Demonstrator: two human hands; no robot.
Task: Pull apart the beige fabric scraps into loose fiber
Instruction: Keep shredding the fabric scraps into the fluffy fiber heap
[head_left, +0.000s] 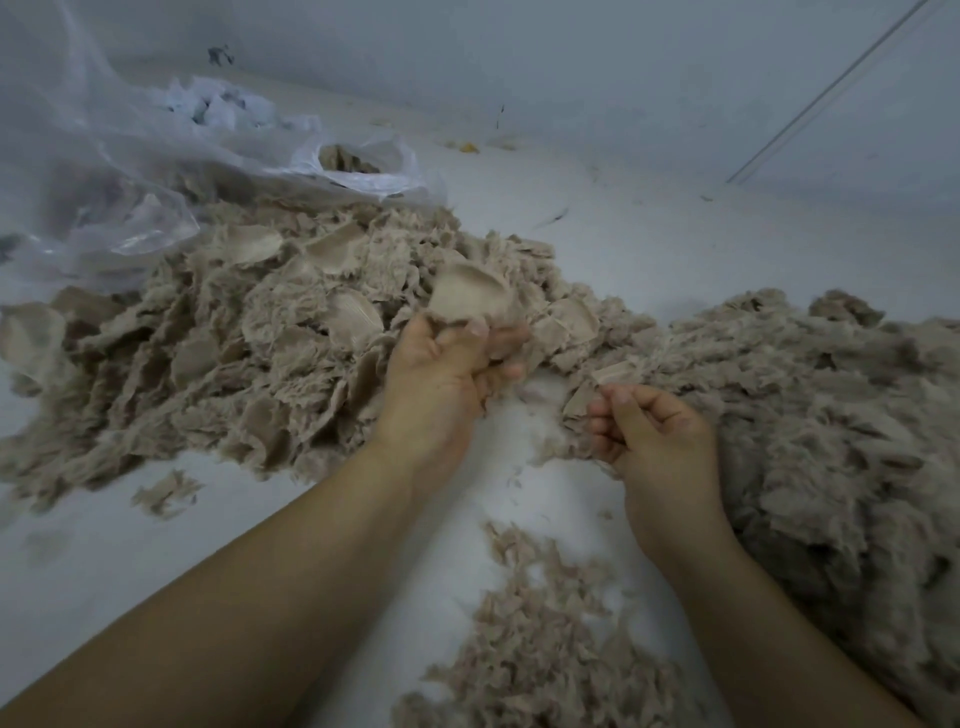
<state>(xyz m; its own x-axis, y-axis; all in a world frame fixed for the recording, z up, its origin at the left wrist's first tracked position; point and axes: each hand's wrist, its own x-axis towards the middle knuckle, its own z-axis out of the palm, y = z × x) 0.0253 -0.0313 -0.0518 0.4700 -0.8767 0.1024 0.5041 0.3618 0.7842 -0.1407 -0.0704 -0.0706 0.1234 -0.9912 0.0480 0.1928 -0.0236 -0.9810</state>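
A broad heap of beige fabric scraps (249, 332) with frayed edges covers the white floor on the left and centre. My left hand (447, 374) grips one cupped beige scrap (470, 293) at the heap's right side, fingers curled round its lower edge. My right hand (649, 436) pinches a small beige piece (613, 374) between thumb and fingers, a little to the right and nearer to me. A fluffy mound of loose beige fiber (831, 415) lies on the right, beside my right hand. The two hands are apart.
Clear plastic bags (130, 171) lie at the back left, one holding more beige scraps (345, 158). A white wall (571, 62) rises behind. Loose fiber tufts (535, 639) lie on the floor (649, 218) between my forearms. A small yellow bit (467, 148) sits near the wall.
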